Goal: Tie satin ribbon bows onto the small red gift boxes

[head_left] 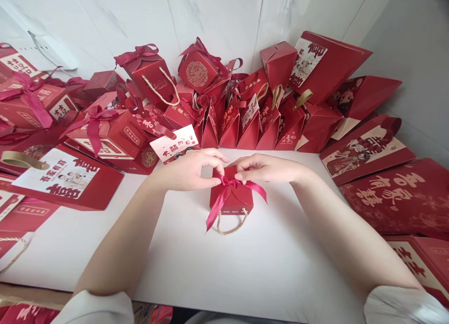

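In the middle of the white table stands a small red gift box (229,202) with a twisted gold cord handle (232,231) hanging at its front. Across its top lies a crimson ribbon (218,203) tied in a bow, its tails draping to both sides. My left hand (191,169) pinches the ribbon left of the knot. From the other side my right hand (264,168) pinches the ribbon right of the knot, thumb and fingertips together. The two hands nearly meet above the box and partly hide its back edge.
Red gift boxes (229,125) crowd the back against the tiled wall (217,15). More boxes with ribbons (105,132) fill the left, and large printed red boxes (400,193) line the right. A white-labelled box (105,183) lies left of my forearm. The white table (224,277) extends in front.
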### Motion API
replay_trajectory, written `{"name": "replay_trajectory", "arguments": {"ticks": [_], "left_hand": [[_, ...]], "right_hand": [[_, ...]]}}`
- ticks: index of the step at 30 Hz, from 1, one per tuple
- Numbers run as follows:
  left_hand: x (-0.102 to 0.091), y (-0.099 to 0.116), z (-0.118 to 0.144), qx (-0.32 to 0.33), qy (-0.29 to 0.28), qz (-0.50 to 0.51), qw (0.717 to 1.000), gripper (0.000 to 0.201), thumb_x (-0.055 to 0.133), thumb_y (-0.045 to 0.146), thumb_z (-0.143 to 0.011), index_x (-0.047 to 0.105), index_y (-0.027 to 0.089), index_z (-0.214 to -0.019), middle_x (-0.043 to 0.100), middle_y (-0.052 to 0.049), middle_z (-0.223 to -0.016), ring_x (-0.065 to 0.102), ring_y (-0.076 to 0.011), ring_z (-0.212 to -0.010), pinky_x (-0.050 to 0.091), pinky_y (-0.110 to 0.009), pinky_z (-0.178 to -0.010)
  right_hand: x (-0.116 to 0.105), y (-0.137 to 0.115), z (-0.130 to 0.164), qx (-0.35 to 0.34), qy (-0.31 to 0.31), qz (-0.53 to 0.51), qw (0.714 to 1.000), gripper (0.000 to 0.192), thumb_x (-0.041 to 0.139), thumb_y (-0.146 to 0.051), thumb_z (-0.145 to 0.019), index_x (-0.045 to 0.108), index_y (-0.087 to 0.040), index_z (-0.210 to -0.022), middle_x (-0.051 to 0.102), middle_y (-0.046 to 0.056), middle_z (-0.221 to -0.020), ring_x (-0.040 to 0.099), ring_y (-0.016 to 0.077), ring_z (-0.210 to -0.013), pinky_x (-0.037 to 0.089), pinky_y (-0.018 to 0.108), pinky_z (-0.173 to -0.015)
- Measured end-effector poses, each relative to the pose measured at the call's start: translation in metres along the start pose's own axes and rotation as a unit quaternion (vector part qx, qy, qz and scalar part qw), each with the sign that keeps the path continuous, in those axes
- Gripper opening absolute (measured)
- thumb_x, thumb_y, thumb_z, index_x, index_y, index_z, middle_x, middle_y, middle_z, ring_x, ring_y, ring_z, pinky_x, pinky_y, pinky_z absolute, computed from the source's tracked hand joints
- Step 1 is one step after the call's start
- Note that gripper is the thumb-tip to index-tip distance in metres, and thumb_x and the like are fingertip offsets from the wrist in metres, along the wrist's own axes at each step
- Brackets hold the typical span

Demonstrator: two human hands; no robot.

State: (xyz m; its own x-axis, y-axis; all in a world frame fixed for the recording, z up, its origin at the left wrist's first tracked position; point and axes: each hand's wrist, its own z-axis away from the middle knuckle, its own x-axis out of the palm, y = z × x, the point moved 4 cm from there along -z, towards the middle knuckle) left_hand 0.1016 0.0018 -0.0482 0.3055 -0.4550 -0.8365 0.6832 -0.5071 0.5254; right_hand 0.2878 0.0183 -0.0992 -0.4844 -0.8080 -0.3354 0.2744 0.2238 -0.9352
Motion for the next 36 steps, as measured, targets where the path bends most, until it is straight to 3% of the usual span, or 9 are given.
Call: {"name": "replay_trajectory", "arguments": {"ticks": [3,8,11,17,21,26,31,36], "left_hand": [[0.002,0.003,-0.001,0.025,-0.014,0.045,0.999,0.013,0.059,0.033,-0.085,0.067,0.023,-0.086,0.057,-0.002,-0.136,0.059,-0.0215,-0.112,0.040,-0.036,-0.103],[0.005,0.002,-0.003,0.037,-0.020,0.094,0.995,0.009,0.058,0.028,-0.084,0.056,0.021,-0.078,0.058,-0.003,-0.134,0.055,-0.0220,-0.121,0.039,-0.036,-0.104],[0.006,0.000,-0.005,0.021,-0.017,0.090,0.996,0.018,0.058,0.031,-0.085,0.053,0.019,-0.072,0.056,-0.003,-0.137,0.054,-0.0235,-0.123,0.037,-0.037,-0.105],[0.005,-0.003,-0.006,-0.025,-0.017,0.059,0.998,0.023,0.059,0.040,-0.085,0.066,0.020,-0.074,0.053,-0.001,-0.140,0.058,-0.0236,-0.114,0.042,-0.035,-0.094],[0.005,-0.007,-0.006,-0.040,-0.016,0.055,0.998,0.030,0.059,0.044,-0.085,0.065,0.020,-0.067,0.054,0.002,-0.140,0.059,-0.0234,-0.110,0.043,-0.036,-0.092],[0.007,-0.009,-0.007,-0.038,-0.026,0.051,0.998,0.036,0.060,0.050,-0.085,0.064,0.020,-0.065,0.054,0.001,-0.139,0.056,-0.0248,-0.120,0.038,-0.037,-0.100],[0.007,-0.011,-0.008,-0.043,-0.033,0.056,0.997,0.037,0.060,0.051,-0.084,0.066,0.020,-0.065,0.054,0.000,-0.140,0.057,-0.0250,-0.118,0.040,-0.037,-0.098],[0.006,-0.008,-0.009,-0.016,-0.022,0.098,0.995,0.032,0.063,0.049,-0.084,0.072,0.022,-0.069,0.053,0.000,-0.140,0.059,-0.0248,-0.114,0.044,-0.038,-0.098]], "right_hand": [[-0.001,-0.006,0.001,-0.034,0.012,0.009,0.999,0.025,0.057,-0.039,-0.094,0.063,-0.017,-0.084,0.054,0.002,-0.092,0.047,0.0147,-0.081,0.038,0.028,-0.076],[-0.001,-0.009,0.002,-0.029,0.011,0.007,0.999,0.021,0.055,-0.029,-0.091,0.055,-0.017,-0.073,0.050,0.001,-0.087,0.044,0.0135,-0.077,0.037,0.027,-0.072],[-0.001,-0.007,0.001,-0.025,0.017,0.011,0.999,0.028,0.055,-0.034,-0.093,0.053,-0.017,-0.071,0.049,0.000,-0.086,0.043,0.0132,-0.076,0.037,0.027,-0.072],[-0.002,-0.007,0.003,-0.027,0.009,0.034,0.999,0.040,0.057,-0.054,-0.092,0.062,-0.017,-0.076,0.058,0.005,-0.093,0.049,0.0172,-0.084,0.041,0.031,-0.078],[-0.004,-0.010,0.006,-0.027,-0.003,0.038,0.999,0.041,0.058,-0.054,-0.093,0.062,-0.017,-0.075,0.057,0.004,-0.093,0.049,0.0165,-0.082,0.040,0.031,-0.078],[-0.003,-0.009,0.006,-0.007,-0.009,0.041,0.999,0.040,0.055,-0.049,-0.096,0.054,-0.017,-0.072,0.049,0.001,-0.084,0.040,0.0124,-0.070,0.034,0.027,-0.067],[-0.002,-0.009,0.007,-0.004,-0.010,0.030,0.999,0.036,0.054,-0.046,-0.096,0.057,-0.016,-0.076,0.055,0.003,-0.096,0.046,0.0138,-0.077,0.036,0.029,-0.073],[-0.003,-0.012,0.006,-0.016,-0.001,0.020,1.000,0.041,0.054,-0.051,-0.096,0.060,-0.016,-0.075,0.059,0.003,-0.092,0.050,0.0150,-0.079,0.040,0.030,-0.076]]}}
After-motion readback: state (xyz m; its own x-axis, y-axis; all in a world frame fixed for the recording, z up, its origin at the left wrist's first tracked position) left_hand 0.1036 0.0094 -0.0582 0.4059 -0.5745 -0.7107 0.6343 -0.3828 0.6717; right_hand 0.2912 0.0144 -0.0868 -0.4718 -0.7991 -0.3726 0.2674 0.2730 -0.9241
